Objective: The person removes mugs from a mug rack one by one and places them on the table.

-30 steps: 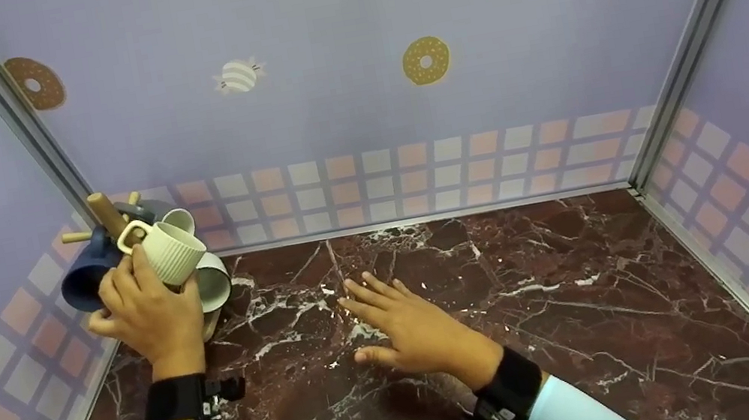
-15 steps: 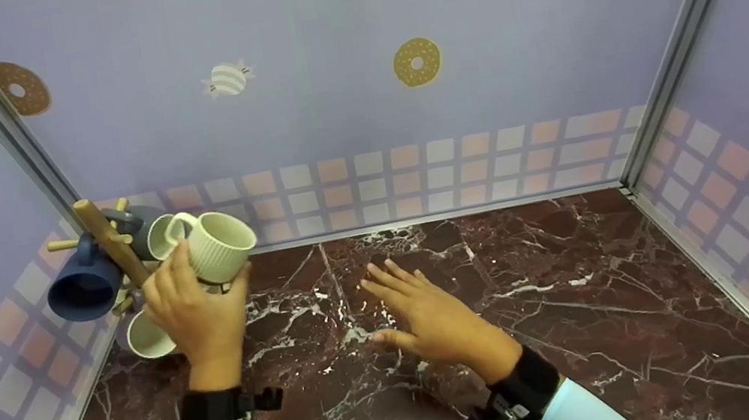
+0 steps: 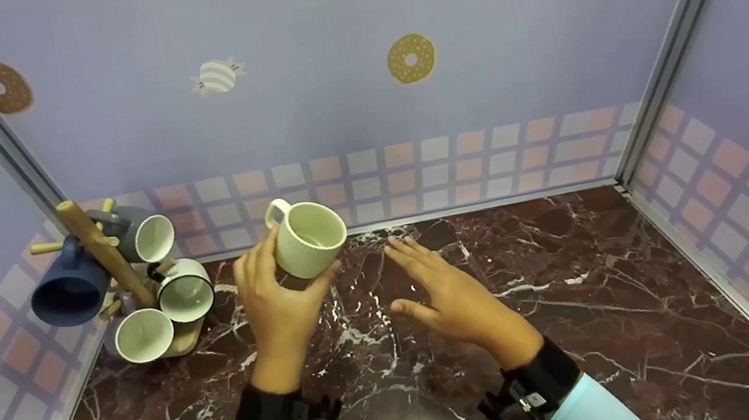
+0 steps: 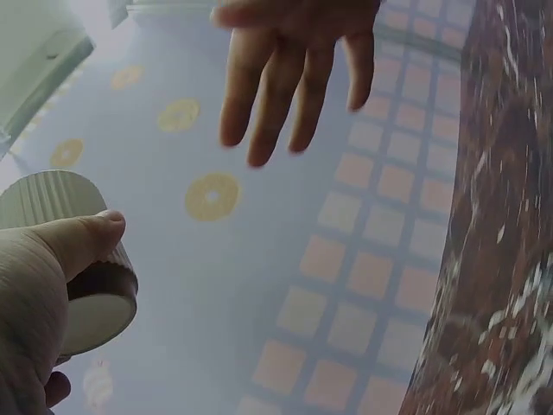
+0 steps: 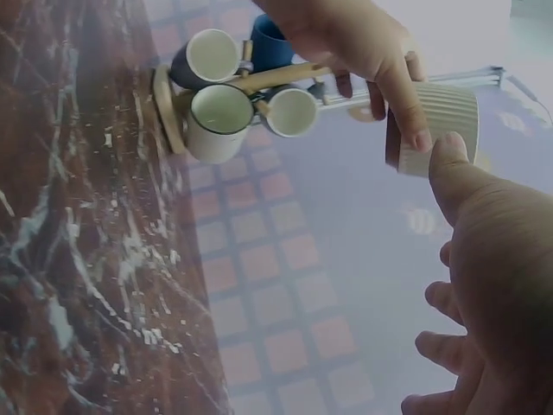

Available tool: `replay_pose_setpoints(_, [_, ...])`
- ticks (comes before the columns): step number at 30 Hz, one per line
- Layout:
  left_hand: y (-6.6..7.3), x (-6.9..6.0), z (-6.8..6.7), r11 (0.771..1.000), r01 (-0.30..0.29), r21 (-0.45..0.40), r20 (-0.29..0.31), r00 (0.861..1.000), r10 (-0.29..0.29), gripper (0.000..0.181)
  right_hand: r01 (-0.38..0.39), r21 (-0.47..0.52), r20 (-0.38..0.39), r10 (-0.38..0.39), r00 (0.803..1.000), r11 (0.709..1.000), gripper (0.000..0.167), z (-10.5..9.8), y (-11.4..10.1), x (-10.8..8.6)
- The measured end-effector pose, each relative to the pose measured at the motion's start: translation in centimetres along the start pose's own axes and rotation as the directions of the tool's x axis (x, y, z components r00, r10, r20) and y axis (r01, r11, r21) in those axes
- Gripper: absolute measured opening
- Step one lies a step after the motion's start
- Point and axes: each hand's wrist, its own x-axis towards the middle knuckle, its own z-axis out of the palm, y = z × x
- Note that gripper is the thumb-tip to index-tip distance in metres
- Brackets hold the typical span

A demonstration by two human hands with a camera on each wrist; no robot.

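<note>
A cream ribbed mug (image 3: 309, 240) is held up above the table by my left hand (image 3: 281, 309), thumb on one side and fingers on the other. Its handle points up and left, and its mouth tilts toward me. In the left wrist view the ribbed mug (image 4: 65, 199) shows its brown lower band and pale base. To the right, my right hand (image 3: 454, 299) hovers with fingers extended, holding nothing, apart from the mug. At the left stands a wooden mug tree (image 3: 104, 255) with several mugs hanging on its pegs.
On the tree hang a dark blue mug (image 3: 68, 291), a grey mug (image 3: 139, 234), a white mug with a dark rim (image 3: 184, 291) and a lower pale-mouthed mug (image 3: 143, 335). The marbled table (image 3: 592, 326) meets a patterned back wall (image 3: 325, 96).
My left hand has carried the cream mug off the mug tree toward the right, and the mug has tipped with its mouth more toward me. My right hand has shifted slightly right.
</note>
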Motion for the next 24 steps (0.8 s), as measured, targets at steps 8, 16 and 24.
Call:
replay_pose_setpoints(8, [2.7,-1.8,1.7,0.989,0.089,-0.121,0.103,0.992,-0.077,0.105,-0.017,0.07,-0.137,0.027,0.99,0.997,0.09,-1.0,-0.6,-0.5])
replay_pose_setpoints(16, [3.8,-3.4,3.3,0.972,0.09,-0.217,0.251,0.968,-0.033,0.105,0.082,0.445,-0.284,0.054,0.957,0.892,0.082,-1.5,-1.6,-0.4])
replay_pose_setpoints(24, [4.0,-4.0,3.5,0.965,0.085,-0.248,0.322,0.947,-0.001,0.103,0.067,0.598,-0.317,0.16,0.935,0.799,0.079,-1.9,-1.8,-0.5])
